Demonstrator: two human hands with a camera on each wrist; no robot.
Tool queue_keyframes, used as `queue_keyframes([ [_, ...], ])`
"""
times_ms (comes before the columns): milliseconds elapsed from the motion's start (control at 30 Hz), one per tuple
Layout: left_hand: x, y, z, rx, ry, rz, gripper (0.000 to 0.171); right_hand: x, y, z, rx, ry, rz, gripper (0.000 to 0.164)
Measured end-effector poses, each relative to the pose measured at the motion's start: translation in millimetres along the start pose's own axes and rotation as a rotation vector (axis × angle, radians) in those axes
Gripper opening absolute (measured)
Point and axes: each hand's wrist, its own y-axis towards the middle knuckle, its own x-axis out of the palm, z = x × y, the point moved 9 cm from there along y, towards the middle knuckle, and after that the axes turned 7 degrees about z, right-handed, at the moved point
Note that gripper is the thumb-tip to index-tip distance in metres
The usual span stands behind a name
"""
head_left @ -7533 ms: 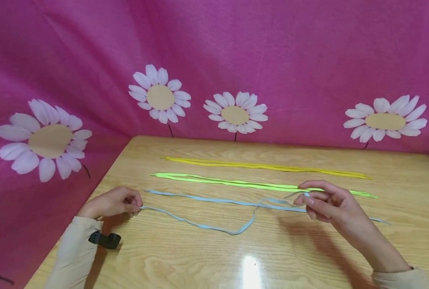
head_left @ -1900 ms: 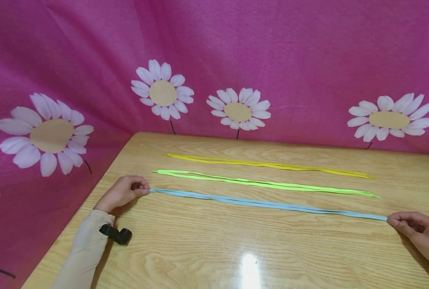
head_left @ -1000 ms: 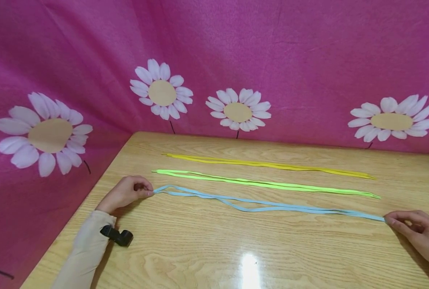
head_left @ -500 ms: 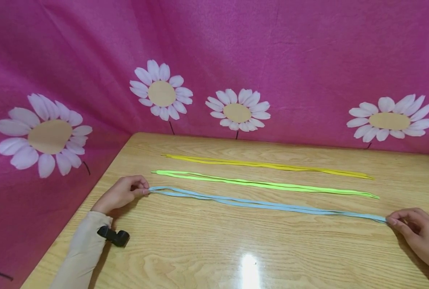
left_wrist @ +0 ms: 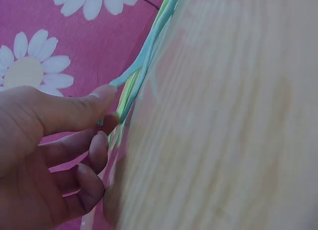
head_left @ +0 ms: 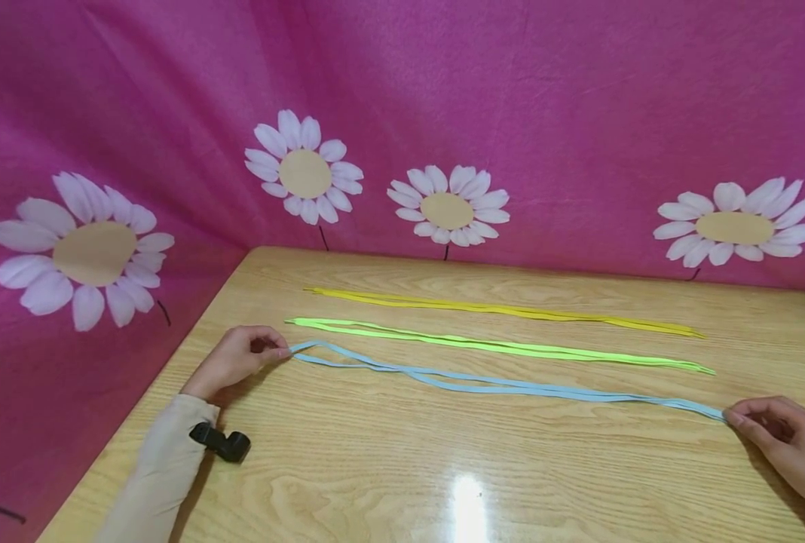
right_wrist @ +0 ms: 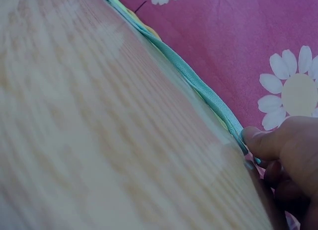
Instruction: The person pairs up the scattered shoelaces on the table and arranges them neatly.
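Two light-blue shoelaces stretch side by side across the table. At their left end, my left hand pinches the lace ends between thumb and forefinger; beside it the strands bow apart into a small loop. My right hand pinches the other end at the right. The left wrist view has the thumb pressed on one blue strand, with the other fingers curled below. From the right wrist, the blue laces run up to the thumb and forefinger, with tips poking out past them.
Just behind the blue pair lie bright green laces, and farther back yellow laces, roughly parallel on the wooden table. A pink cloth with daisies hangs behind and at the left. A black device is on the left sleeve.
Earlier one blue lace hung loosely between both hands; then it came beside the other, and both hands pinched the pair's ends. Since half a second ago the left hand moved slightly right, slackening the strands.
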Motion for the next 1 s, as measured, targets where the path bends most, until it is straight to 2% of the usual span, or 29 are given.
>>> queue_keyframes([
  [167,3.0,1.0,3.2,0.032,-0.024,0.025,0.004,2.3,-0.2,2.7,0.029,-0.063,-0.018,0.009],
  [300,4.9,0.9,0.7,0.035,-0.01,0.01,0.006,2.7,-0.2,5.2,0.045,-0.063,-0.024,0.01],
  [433,6.8,1.2,-1.3,0.029,-0.002,0.001,0.008,3.7,-1.8,8.0,0.03,0.03,-0.057,0.014],
  [533,10.1,2.8,-0.4,0.031,-0.003,-0.006,0.008,2.8,-3.8,8.4,-0.019,0.142,-0.09,0.024],
  [600,11.8,3.9,0.1,0.03,0.005,-0.013,0.008,3.0,-5.3,8.8,-0.043,0.173,-0.11,0.026],
  [833,11.3,2.3,2.9,0.062,0.124,-0.078,0.01,5.1,-6.9,9.3,-0.059,0.119,-0.117,0.02],
  [1000,10.0,-1.8,-2.2,0.046,0.184,-0.13,0.011,6.0,-5.8,4.8,-0.085,0.111,-0.119,0.018],
])
